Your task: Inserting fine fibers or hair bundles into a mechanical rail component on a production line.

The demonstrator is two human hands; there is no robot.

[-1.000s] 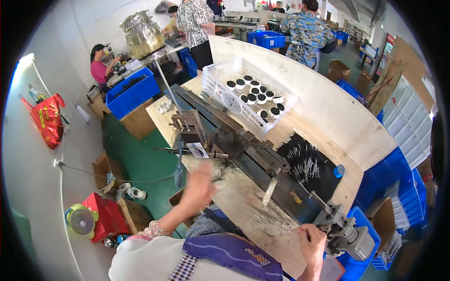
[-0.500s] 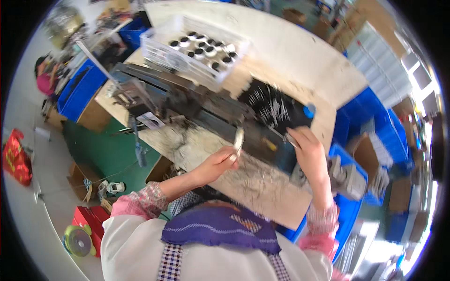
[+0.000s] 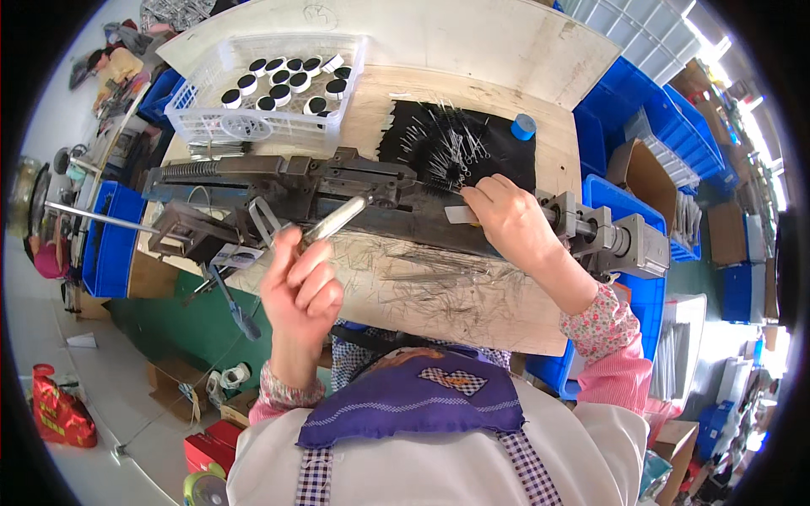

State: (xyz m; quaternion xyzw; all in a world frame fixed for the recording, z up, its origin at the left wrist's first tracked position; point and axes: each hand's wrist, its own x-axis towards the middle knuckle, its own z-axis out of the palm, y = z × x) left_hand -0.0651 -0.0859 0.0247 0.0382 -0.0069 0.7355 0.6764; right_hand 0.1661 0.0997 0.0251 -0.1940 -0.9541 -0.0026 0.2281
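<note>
Apparently both hands are at work along the long metal machine (image 3: pixel 291 175), which runs left to right across the desk (image 3: pixel 554 160). The left hand (image 3: pixel 304 282) is raised on the near side, its fingers curled, beside one pale lever handle (image 3: pixel 339 218) and one silvery loop (image 3: pixel 256 221). Whether they grasp either I cannot tell, because the hand hides the near ends. The right hand (image 3: pixel 516 221) reaches over the machine bed from the right; its fingers are bent and drawn together next to a thin dark rod (image 3: pixel 434 186) and one pale flat piece (image 3: pixel 461 214). Their tips are partly hidden, so a firm grasp is likewise unclear. That rod lies between the machine's middle and the right hand, perhaps so the machine can support its left end.

On the far side, one black cloth (image 3: pixel 516 160) lies under a loose heap of thin metal rods (image 3: pixel 456 142), too tangled to count, probably to keep them gathered within easy reach. One blue cap (image 3: pixel 523 127) sits at its far right corner. Far left is one clear crate (image 3: pixel 355 63), seemingly there to corral about fourteen white cups (image 3: pixel 299 82) with black tops. Uncountable fine strands (image 3: pixel 426 274) litter the near side. One motor block (image 3: pixel 645 244) stands at the right end.
</note>
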